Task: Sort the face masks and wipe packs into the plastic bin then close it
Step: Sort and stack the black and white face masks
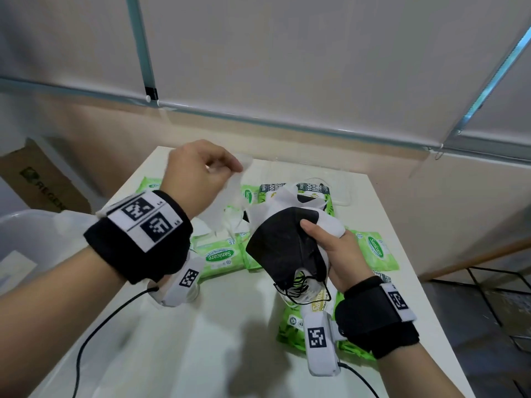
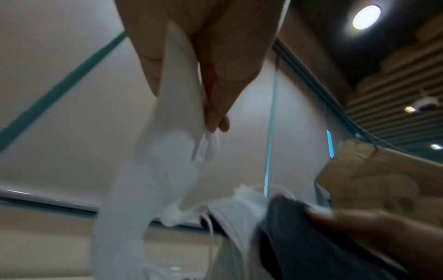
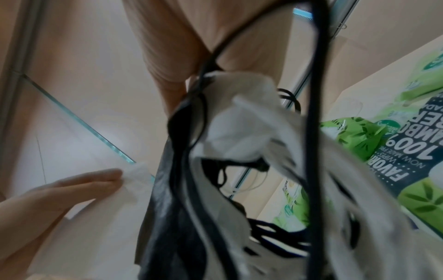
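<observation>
Above the white tabletop [image 1: 230, 340] I hold both hands raised. My right hand [image 1: 339, 254] is clamped on a mixed stack of black and white fabric face masks [image 1: 284, 248], thumb across the top black mask, ear loops dangling below. My left hand [image 1: 198, 170] pinches one thin white face mask [image 1: 221, 208] by its upper edge; it hangs beside the stack. Green plastic wipe packs [image 1: 219, 257] lie scattered on the table under both hands. At the left edge sits the translucent plastic bin [image 1: 26, 234]. To do this step well, I judge I should lay the white mask flat on the stack, gather loose loops, then carry everything left to the bin.
</observation>
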The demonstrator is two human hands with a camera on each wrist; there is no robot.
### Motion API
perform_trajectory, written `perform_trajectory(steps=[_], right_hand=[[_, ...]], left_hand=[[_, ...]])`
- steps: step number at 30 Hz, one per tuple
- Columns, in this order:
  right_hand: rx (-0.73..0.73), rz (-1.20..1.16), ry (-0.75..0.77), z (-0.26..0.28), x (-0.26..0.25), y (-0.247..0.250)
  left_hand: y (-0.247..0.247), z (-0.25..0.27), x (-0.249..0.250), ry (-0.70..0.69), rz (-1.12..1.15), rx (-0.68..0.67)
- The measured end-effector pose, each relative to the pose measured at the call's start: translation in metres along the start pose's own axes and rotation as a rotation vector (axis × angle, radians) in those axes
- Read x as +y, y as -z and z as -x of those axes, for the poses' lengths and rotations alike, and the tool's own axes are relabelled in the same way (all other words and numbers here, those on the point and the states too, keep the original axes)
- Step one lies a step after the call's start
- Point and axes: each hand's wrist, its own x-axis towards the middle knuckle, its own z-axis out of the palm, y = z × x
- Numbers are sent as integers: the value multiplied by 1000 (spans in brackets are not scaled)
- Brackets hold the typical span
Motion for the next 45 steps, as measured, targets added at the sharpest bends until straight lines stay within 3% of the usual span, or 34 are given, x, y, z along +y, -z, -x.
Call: perform_trajectory(steps=[4, 7, 19, 24, 29, 39, 45], right_hand=[[-32, -3, 7, -2, 0, -9], [-27, 8, 12, -2, -2, -12], [59, 7, 19, -2, 0, -13], [13, -11, 26, 0, -3, -13], [6, 4, 38, 0, -2, -12], [64, -38, 14, 0, -1, -15], [120, -72, 16, -2, 0, -17]], left_hand=[[-20, 24, 5, -96, -66, -253], [-30, 34, 5, -95, -110, -335], [-32, 31, 11, 35, 5, -204], [-32, 30, 3, -8, 4, -170], [-36, 38, 3, -94, 19, -223], [-38, 36, 6, 149, 104, -266], [-44, 45, 8, 123, 179, -222]])
